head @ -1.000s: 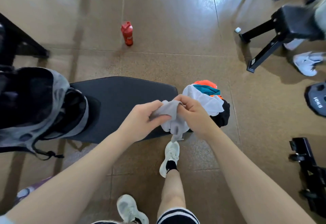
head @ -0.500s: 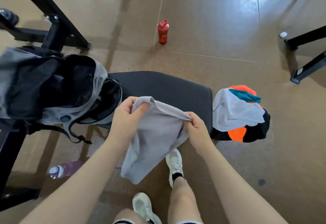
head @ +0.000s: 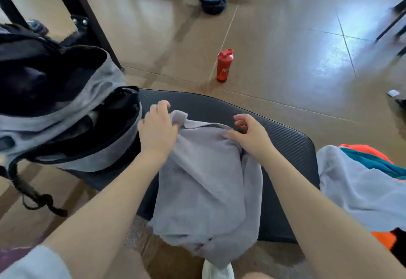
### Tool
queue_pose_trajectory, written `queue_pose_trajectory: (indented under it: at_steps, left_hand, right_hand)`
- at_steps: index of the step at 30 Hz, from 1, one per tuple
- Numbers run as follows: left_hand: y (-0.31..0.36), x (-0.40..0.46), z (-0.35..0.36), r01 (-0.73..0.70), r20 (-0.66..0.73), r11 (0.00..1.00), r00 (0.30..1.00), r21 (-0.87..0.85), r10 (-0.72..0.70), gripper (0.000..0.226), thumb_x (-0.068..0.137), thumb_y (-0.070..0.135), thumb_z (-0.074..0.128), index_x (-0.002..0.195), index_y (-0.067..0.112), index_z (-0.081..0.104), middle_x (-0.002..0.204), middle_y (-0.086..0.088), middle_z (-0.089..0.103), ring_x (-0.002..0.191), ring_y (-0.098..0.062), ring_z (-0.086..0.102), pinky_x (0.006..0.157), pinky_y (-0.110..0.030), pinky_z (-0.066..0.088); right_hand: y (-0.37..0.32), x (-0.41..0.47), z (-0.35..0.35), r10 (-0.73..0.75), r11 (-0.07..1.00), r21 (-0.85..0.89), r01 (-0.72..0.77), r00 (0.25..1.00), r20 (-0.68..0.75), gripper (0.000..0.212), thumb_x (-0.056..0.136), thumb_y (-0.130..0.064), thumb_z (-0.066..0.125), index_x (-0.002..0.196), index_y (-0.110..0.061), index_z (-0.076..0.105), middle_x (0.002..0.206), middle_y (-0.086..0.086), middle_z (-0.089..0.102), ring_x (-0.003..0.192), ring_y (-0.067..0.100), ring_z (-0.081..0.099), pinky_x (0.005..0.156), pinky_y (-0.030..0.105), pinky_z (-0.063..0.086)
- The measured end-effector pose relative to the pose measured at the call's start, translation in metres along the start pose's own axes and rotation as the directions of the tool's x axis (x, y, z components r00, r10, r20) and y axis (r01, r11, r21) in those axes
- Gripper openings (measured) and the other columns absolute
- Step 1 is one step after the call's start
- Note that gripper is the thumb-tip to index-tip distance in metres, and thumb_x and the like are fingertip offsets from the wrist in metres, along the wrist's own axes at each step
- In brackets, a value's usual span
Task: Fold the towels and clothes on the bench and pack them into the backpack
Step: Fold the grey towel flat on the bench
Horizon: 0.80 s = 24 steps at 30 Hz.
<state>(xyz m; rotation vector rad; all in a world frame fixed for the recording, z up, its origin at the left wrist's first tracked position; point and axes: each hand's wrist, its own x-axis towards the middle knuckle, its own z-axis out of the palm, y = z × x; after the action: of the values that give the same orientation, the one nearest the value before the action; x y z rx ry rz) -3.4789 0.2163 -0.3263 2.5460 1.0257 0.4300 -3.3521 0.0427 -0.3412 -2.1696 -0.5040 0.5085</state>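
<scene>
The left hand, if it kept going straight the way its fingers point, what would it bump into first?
Probably the bare black bench pad just beyond the left hand, which grips the grey towel's corner. Past the bench edge lies only floor, though depth is hard to judge.

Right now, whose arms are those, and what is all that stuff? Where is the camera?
The camera sits on a person's head and looks down, so you see their own two arms. The left hand grips one corner of a grey towel. The right hand pinches the towel's other top corner with its thumb, its fingers loosely curled. The towel lies spread over a black padded bench and hangs off the near edge. An open grey backpack rests at the bench's left end. A pile of clothes, grey, orange and teal, waits at the right end. On the floor behind stand a red bottle and a black weight plate.
</scene>
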Motion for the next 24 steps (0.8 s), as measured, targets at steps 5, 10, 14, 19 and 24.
queue_pose_trajectory:
  at_steps: [5,10,14,19,24]
  left_hand:
    - [0.02,-0.014,0.026,-0.551,-0.025,0.834,0.834,0.025,0.552,0.034,0.078,0.015,0.049,0.107,0.004,0.062,0.106,-0.018,0.061,0.093,-0.04,0.059,0.075,-0.05,0.051]
    - [0.04,-0.065,0.028,-0.794,0.377,0.576,0.482,-0.192,0.791,0.052,0.079,0.055,0.041,0.105,0.017,0.065,0.101,-0.004,0.064,0.088,-0.026,0.06,0.074,-0.035,0.047]
    - [0.028,-0.064,0.036,-0.823,0.366,0.555,0.484,-0.118,0.795,0.038,0.079,0.047,0.045,0.09,0.017,0.065,0.076,-0.006,0.06,0.069,-0.03,0.058,0.059,-0.036,0.05]
    - [0.013,-0.058,0.017,-0.676,0.448,0.731,0.627,-0.093,0.637,0.03,0.093,0.04,0.044,0.104,0.016,0.058,0.102,-0.001,0.058,0.096,-0.024,0.055,0.071,-0.033,0.041]
    - [0.003,-0.035,-0.018,-0.737,0.633,0.527,0.656,0.423,0.41,0.024,0.09,0.03,0.052,0.114,0.026,0.055,0.104,0.003,0.05,0.1,-0.02,0.058,0.062,-0.029,0.035]
  right_hand:
    - [0.024,-0.042,-0.015,-0.085,0.987,-0.157,0.047,0.966,-0.245,0.034,0.083,-0.025,0.067,0.114,-0.015,0.055,0.108,-0.003,0.052,0.095,0.011,0.049,0.077,0.018,0.034]
    - [0.044,-0.105,-0.016,-0.011,0.968,-0.252,-0.022,0.991,-0.131,0.024,0.08,-0.039,0.067,0.088,-0.018,0.058,0.081,-0.003,0.058,0.078,0.014,0.055,0.065,0.028,0.043]
    - [0.041,-0.117,0.001,-0.041,0.915,-0.402,-0.01,0.992,-0.119,0.03,0.083,-0.04,0.064,0.103,-0.02,0.056,0.093,-0.005,0.056,0.085,0.014,0.055,0.072,0.031,0.049]
    - [0.038,-0.101,0.001,-0.018,0.961,-0.276,-0.031,0.985,-0.172,0.006,0.088,-0.021,0.059,0.091,-0.017,0.063,0.091,0.001,0.064,0.083,0.017,0.058,0.075,0.03,0.047]
    - [0.029,-0.066,-0.042,-0.009,1.0,-0.006,0.008,0.956,-0.294,0.014,0.082,-0.008,0.064,0.077,-0.021,0.065,0.067,-0.007,0.058,0.061,0.003,0.049,0.066,0.022,0.038]
